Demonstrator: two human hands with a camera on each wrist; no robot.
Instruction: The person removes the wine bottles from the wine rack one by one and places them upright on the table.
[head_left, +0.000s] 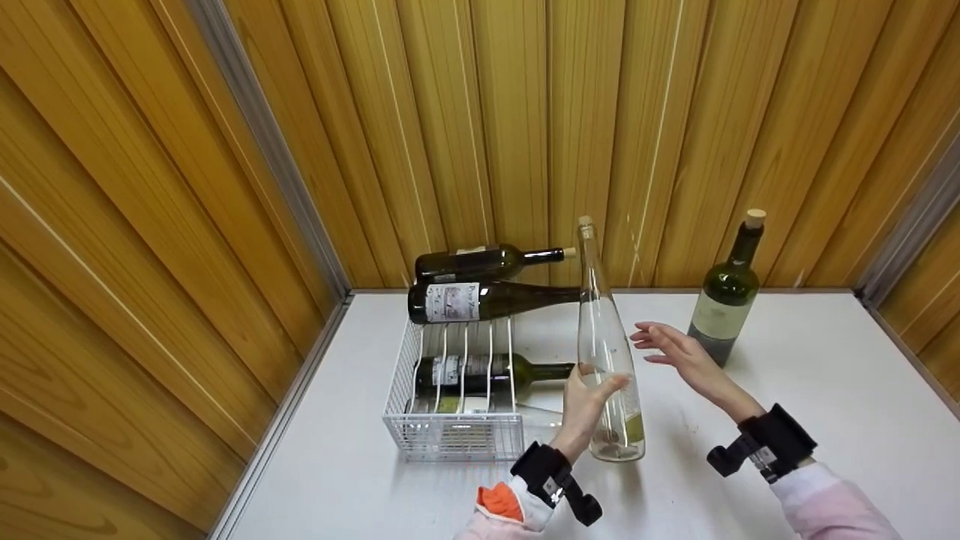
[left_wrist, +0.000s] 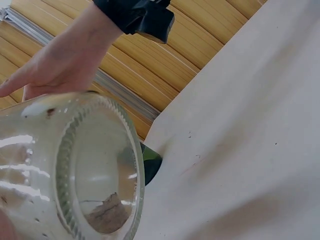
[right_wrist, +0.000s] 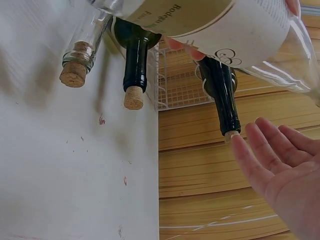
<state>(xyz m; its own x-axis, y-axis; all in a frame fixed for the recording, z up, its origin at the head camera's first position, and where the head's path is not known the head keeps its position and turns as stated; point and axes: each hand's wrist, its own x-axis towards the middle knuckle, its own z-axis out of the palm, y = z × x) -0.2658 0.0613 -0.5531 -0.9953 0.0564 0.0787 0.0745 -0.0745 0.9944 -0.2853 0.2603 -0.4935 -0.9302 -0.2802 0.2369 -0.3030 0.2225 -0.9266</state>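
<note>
My left hand (head_left: 583, 409) grips a clear glass bottle (head_left: 598, 330) around its lower body. The corked bottle leans slightly, neck up, beside the wire rack. In the left wrist view the bottle's base (left_wrist: 100, 170) fills the near left. In the right wrist view its pale printed label (right_wrist: 225, 30) faces the camera. My right hand (head_left: 679, 356) hovers just right of the bottle, apart from it, fingers extended and holding nothing; the right wrist view shows its palm (right_wrist: 295, 190).
A white wire rack (head_left: 454, 420) stands at the left with several corked bottles lying in it, including a dark green wine bottle (head_left: 517, 296) on top. Behind my right hand a green wine bottle (head_left: 724, 300) stands upright on the white table (head_left: 315, 450). Wood-patterned panels (head_left: 525, 112) enclose the table.
</note>
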